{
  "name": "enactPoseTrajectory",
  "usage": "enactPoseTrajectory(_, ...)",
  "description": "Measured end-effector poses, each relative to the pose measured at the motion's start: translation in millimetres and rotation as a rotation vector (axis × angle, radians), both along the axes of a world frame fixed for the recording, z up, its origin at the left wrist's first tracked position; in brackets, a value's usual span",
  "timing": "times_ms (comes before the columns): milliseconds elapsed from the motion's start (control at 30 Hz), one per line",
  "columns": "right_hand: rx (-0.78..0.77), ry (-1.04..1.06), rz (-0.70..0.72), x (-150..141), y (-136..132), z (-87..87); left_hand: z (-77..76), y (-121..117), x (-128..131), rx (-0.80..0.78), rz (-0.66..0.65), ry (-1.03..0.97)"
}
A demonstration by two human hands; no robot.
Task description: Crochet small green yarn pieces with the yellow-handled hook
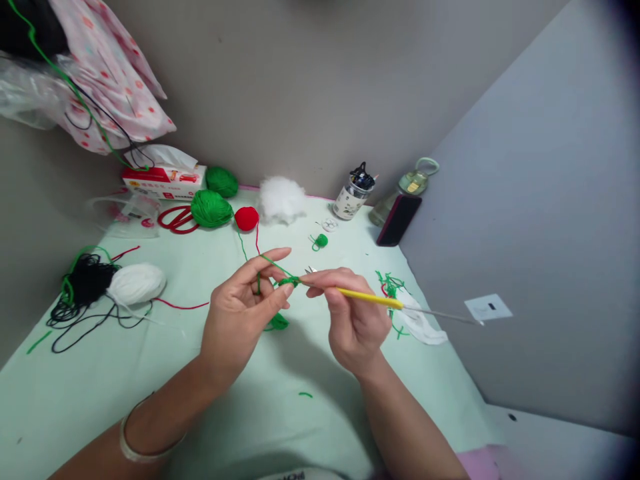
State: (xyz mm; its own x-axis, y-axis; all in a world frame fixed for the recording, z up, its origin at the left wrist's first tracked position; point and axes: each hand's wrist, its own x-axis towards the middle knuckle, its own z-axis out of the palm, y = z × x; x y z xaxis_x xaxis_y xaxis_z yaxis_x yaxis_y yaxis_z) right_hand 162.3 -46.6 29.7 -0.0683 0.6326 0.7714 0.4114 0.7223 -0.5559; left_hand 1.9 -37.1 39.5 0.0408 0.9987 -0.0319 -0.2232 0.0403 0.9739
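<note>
My left hand (245, 303) pinches a small piece of green crochet work (289, 283) between thumb and fingers. A strand of green yarn (275, 265) runs taut over its raised index finger. My right hand (356, 320) grips a crochet hook (370, 297) with a yellow handle, and its tip meets the green work; fingers hide the hook's end. Below the left fingers lies a bit of green yarn or crochet (278, 322) on the cloth. Partly hidden behind the right fingertips is a small pointed metal thing (311, 270).
Green yarn balls (212, 208), a red ball (247, 219), white stuffing (281, 199) and red-handled scissors (177, 219) lie at the back. Black yarn (89, 280) and white yarn (139, 283) sit left. A pen cup (353, 197), bottle (414, 181), phone (399, 221) and yarn scraps (393, 285) stand or lie right.
</note>
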Motion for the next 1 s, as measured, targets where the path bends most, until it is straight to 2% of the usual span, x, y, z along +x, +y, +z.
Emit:
enactPoseTrajectory(133, -0.017, -0.014, 0.024, 0.9, 0.7, 0.0, 0.5, 0.2, -1.0, 0.001, -0.007, 0.034)
enactPoseTrajectory(267, 0.107, -0.1, 0.003, -1.9, 1.9, -2.0, -3.2, -1.5, 1.9, 0.018, 0.03, 0.072)
enactPoseTrajectory(333, 0.125, -0.076, 0.006, -3.1, 1.9, -2.7, -4.0, -2.4, 2.3, 0.019, 0.026, 0.055)
enactPoseTrajectory(500, -0.107, 0.165, 0.028, -3.3, 1.9, -1.7, -1.0, -1.6, -1.7, 0.009, -0.019, 0.02)
enactPoseTrajectory(567, -0.157, 0.199, 0.047, -2.7, 2.7, -1.3, -0.1, 0.0, -2.8, 0.003, -0.03, 0.021)
enactPoseTrajectory(700, -0.132, 0.189, 0.09, -0.9, 4.7, -0.7, -0.6, 2.5, -2.8, -0.006, -0.016, 0.025)
enactPoseTrajectory(1000, -0.073, 0.156, 0.069, -0.3, 5.0, -2.9, 0.5, 4.5, -5.1, 0.007, 0.037, 0.121)
